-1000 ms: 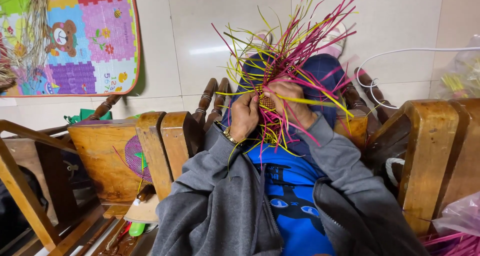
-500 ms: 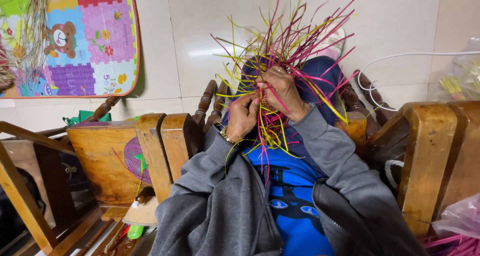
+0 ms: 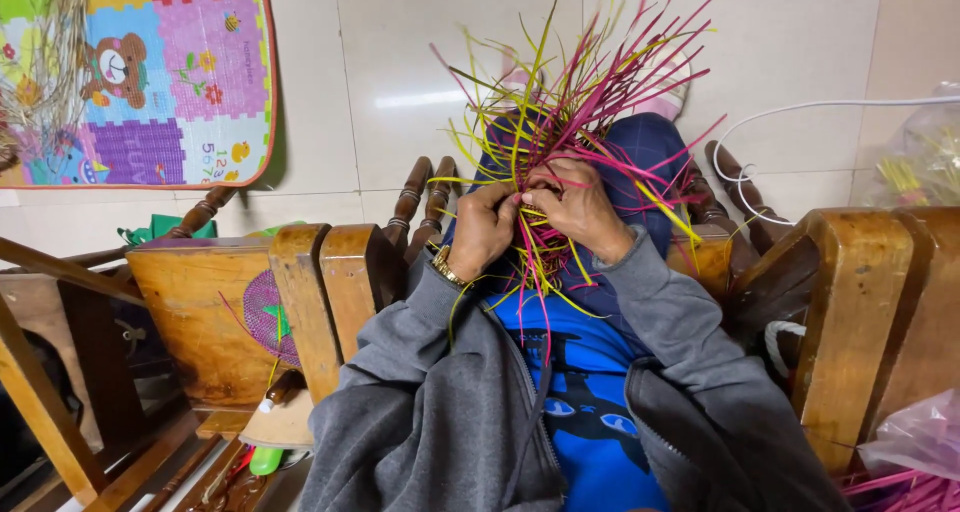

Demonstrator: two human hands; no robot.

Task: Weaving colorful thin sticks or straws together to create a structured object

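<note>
Both hands are gripping a bundle of pink and yellow strips (image 3: pixel 575 122); the left hand (image 3: pixel 482 227) is pinching its base, the right hand (image 3: pixel 577 207) closing beside it; right of them, a clear plastic bag (image 3: pixel 915 162) is holding yellow strips.

**One camera looking down from the head**

Only one camera is taking this picture. It is sitting on the person's head and looking down and forward over the chest and lap. It is very near the body, so the grey sleeves are filling the bottom of the view. The left hand (image 3: pixel 482 230) and the right hand (image 3: pixel 578 208) are showing close up in the middle, with the bundle of pink and yellow strips (image 3: pixel 575 112) spreading out above them. Farther off, the camera is facing the pale tiled floor (image 3: pixel 400 72) and the wooden chairs (image 3: pixel 200 302) on both sides. No second view is sharing the scene.
</note>
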